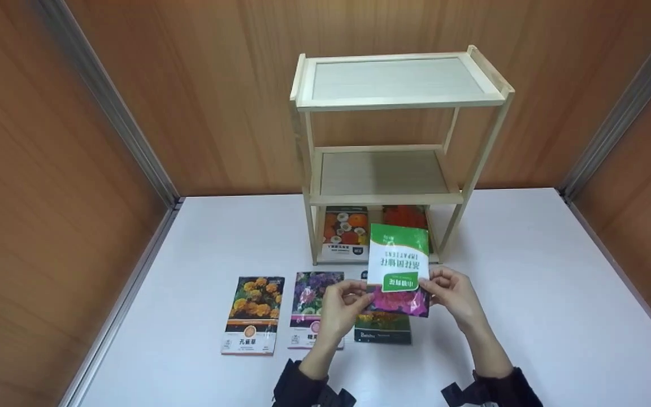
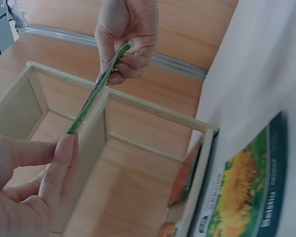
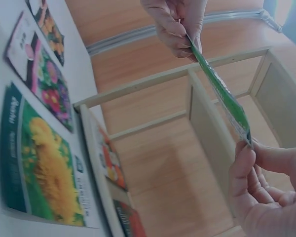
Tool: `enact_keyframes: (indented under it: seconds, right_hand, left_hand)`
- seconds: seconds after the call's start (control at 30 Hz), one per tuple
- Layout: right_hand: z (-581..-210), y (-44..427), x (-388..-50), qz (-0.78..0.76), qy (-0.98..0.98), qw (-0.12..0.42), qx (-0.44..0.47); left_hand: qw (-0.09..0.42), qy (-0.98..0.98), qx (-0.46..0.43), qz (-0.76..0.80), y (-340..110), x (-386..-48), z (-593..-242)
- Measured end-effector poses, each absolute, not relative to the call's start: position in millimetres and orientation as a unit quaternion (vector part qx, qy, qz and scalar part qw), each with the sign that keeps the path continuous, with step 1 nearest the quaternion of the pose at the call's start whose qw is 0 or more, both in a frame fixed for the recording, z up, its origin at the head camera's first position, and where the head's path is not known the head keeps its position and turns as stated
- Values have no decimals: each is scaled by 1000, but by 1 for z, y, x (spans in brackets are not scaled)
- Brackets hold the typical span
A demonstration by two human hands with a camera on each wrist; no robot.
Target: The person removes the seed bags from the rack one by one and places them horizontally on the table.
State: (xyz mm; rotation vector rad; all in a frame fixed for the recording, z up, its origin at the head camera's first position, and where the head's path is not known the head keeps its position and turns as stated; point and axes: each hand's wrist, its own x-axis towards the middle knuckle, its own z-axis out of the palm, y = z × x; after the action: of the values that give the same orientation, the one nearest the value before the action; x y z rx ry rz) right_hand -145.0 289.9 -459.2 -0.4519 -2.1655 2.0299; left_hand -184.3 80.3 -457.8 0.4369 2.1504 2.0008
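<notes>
A seed packet (image 1: 398, 254), green and white with pink flowers and its print upside down in the head view, is held up before the shelf. My left hand (image 1: 341, 314) pinches one side edge between thumb and fingers. On the opposite edge my right hand (image 1: 454, 297) pinches it the same way. Both wrist views show the packet edge-on as a thin strip, the left hand (image 2: 37, 173) and the right hand (image 3: 269, 182) at its two sides. Beneath it lies a yellow-flower packet (image 1: 383, 328) on the table, partly covered by the held one in the head view.
A pale wooden shelf (image 1: 385, 199) stands against the back panel. On its bottom level lie an orange-and-white flower packet (image 1: 346, 232) and a red flower packet (image 1: 404, 215). Left on the white table (image 1: 190, 316) are a marigold packet (image 1: 254, 314) and a purple-pink packet (image 1: 308, 299).
</notes>
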Motion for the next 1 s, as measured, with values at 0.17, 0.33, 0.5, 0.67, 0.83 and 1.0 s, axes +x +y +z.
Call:
enact_keyframes:
  seconds: [0.17,0.33,0.5,0.67,0.83,1.0]
  right_hand:
    - [-481,284,-137,669,-717,61,-187]
    - [-497,278,-131,669,-714,52,-200]
    - [-506,275,-128,668,-715,42,-201]
    - [-506,272,-131,674,-705,50,-214]
    - [-500,269,-136,687,-684,72,-235]
    - [-499,260,-139,696,-669,91,-243]
  left_hand:
    - [109,707,125,687,79,-177,-483]
    - [112,719,110,677,75,-170,-496]
    - [117,720,102,677,70,-162,-487]
    - [133,686,78,711,73,-161,-489]
    - [128,633,26,763,91,-160,-508]
    - [96,606,-7,790,117,-150,-525]
